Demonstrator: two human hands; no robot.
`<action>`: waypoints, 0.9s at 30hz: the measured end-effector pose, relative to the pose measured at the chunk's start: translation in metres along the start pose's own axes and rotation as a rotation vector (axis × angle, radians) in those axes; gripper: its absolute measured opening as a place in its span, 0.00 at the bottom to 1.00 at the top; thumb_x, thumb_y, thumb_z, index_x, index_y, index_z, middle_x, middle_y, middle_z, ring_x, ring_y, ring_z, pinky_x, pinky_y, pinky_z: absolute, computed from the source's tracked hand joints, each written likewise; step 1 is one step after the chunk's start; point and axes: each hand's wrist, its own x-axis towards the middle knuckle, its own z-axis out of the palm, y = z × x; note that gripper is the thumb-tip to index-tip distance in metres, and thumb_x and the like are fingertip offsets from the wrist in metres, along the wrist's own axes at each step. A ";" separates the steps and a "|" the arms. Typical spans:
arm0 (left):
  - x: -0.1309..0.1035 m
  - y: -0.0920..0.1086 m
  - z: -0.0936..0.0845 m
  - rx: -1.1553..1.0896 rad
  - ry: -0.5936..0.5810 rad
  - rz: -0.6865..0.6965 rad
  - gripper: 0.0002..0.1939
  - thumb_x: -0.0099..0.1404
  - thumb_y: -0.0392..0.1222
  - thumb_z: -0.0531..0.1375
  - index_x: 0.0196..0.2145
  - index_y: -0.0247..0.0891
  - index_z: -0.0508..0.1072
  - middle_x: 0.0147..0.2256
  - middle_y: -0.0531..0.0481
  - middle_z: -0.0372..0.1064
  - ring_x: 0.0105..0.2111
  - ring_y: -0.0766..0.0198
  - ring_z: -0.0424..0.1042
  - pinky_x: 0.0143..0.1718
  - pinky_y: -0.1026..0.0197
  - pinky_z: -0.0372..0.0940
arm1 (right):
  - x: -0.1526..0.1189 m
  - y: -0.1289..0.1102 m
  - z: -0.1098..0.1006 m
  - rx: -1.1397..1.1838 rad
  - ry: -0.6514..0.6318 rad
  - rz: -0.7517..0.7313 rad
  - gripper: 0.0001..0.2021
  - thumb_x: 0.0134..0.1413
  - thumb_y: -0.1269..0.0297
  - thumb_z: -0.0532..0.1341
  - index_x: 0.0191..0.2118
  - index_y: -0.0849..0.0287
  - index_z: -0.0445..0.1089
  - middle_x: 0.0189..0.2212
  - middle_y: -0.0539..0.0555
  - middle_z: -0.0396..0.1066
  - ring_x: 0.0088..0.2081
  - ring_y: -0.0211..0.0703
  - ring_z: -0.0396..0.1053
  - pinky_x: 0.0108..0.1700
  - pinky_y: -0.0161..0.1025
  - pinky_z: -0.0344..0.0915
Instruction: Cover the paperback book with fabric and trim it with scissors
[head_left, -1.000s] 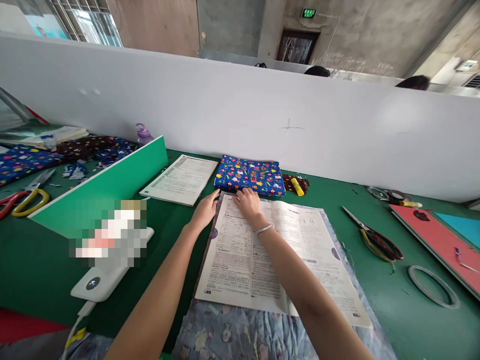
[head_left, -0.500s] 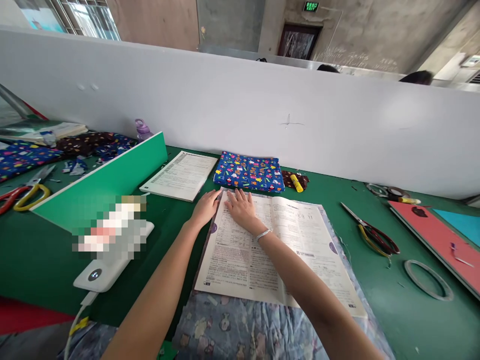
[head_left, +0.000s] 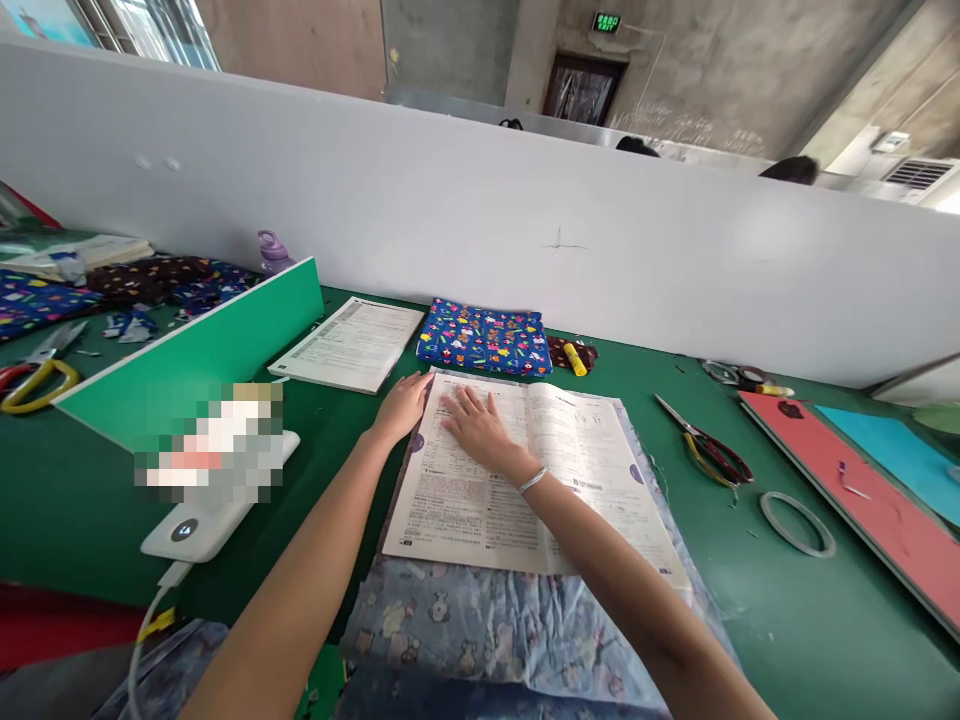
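Printed pages lie spread out with a fold down the middle, on top of a grey-blue fabric with small animal figures. My left hand rests at the upper left corner of the pages, fingers stretched out along the edge. Flat on the left page is my right hand, palm down with fingers spread. A folded blue patterned cloth sits just beyond the pages. Beside it are a yellow glue stick and a brown cloth scrap.
Scissors, a grey ring and a red board lie to the right. On the left are a printed booklet, a green divider and a white power bank with a cable. A white partition stands behind.
My right hand has slid slightly down the left page, toward me. My left hand stays at the corner. The view has shifted a little to the right.
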 end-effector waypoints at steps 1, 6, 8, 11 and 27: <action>-0.001 0.003 -0.004 -0.005 0.000 -0.006 0.24 0.68 0.32 0.46 0.61 0.37 0.62 0.59 0.42 0.63 0.62 0.55 0.58 0.61 0.50 0.54 | -0.009 0.000 -0.006 0.009 0.006 0.003 0.28 0.68 0.50 0.41 0.68 0.54 0.48 0.69 0.57 0.42 0.69 0.48 0.37 0.66 0.59 0.37; -0.022 0.027 -0.032 -0.018 -0.013 -0.029 0.23 0.69 0.38 0.47 0.60 0.36 0.62 0.57 0.41 0.65 0.58 0.52 0.64 0.57 0.51 0.60 | -0.080 0.012 -0.045 0.200 0.168 0.042 0.28 0.68 0.51 0.38 0.68 0.55 0.46 0.68 0.55 0.44 0.69 0.42 0.38 0.67 0.52 0.42; -0.044 0.041 -0.041 -0.019 -0.014 -0.040 0.23 0.70 0.40 0.46 0.60 0.35 0.62 0.57 0.40 0.65 0.57 0.52 0.65 0.56 0.51 0.62 | -0.123 0.023 -0.053 0.241 0.137 0.023 0.26 0.68 0.51 0.40 0.67 0.51 0.50 0.67 0.51 0.46 0.68 0.43 0.40 0.67 0.52 0.43; -0.093 0.058 -0.050 -0.016 -0.012 -0.022 0.23 0.71 0.44 0.45 0.61 0.40 0.61 0.60 0.45 0.62 0.61 0.53 0.59 0.59 0.51 0.59 | -0.191 0.044 -0.049 0.211 0.099 0.096 0.26 0.67 0.51 0.42 0.67 0.49 0.51 0.68 0.49 0.45 0.68 0.43 0.39 0.67 0.52 0.45; -0.250 0.063 -0.042 0.282 -0.070 0.086 0.27 0.71 0.53 0.46 0.66 0.58 0.46 0.65 0.54 0.50 0.63 0.47 0.54 0.57 0.40 0.60 | -0.325 0.082 0.020 -0.227 0.363 0.269 0.26 0.66 0.55 0.49 0.65 0.59 0.55 0.64 0.59 0.55 0.64 0.54 0.53 0.61 0.59 0.57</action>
